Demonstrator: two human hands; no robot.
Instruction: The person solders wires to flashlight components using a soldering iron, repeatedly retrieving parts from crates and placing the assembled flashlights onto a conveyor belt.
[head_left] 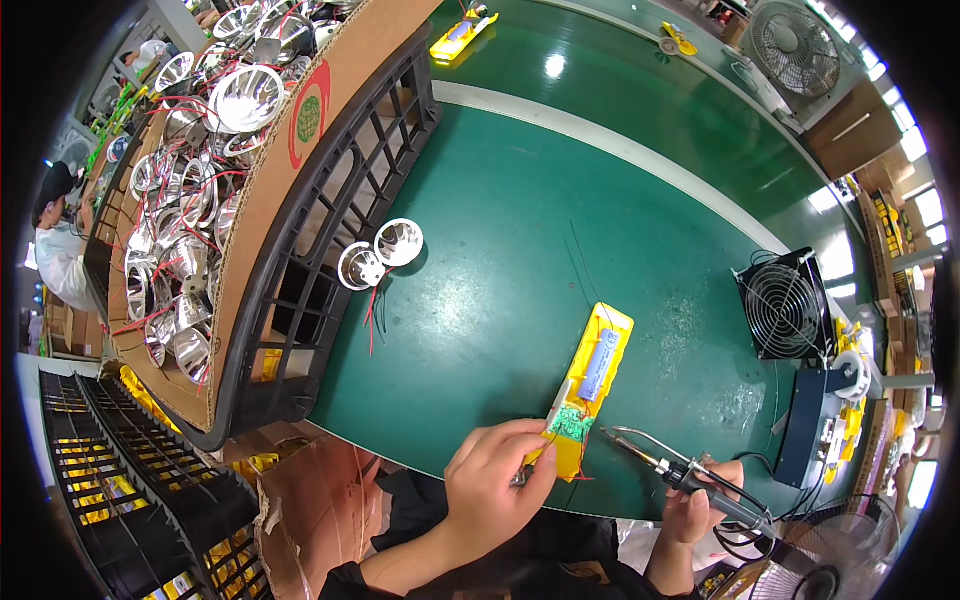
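A long yellow plastic casing point(607, 330) lies on the green bench near its front edge. A blue cylindrical battery point(600, 366) and a green circuit board point(571, 422) sit in it, with thin red wires at its lower end. My left hand point(500, 472) is closed at the casing's lower left edge, thumb and forefinger beside the board. Something shiny shows partly beneath those fingers. In my right hand point(692, 508) is a soldering iron point(735, 510) with a curved thin metal tube alongside; its tip points left at the board, a little apart from it.
Two shiny reflector cups point(398, 243) with red wires stand beside a black plastic crate point(345, 205). A cardboard box point(240, 290) heaped with reflectors is at left. A small black fan point(785, 307) and a dark blue box point(808, 425) with cables are at right. Yellow casings point(463, 35) lie beyond the white strip.
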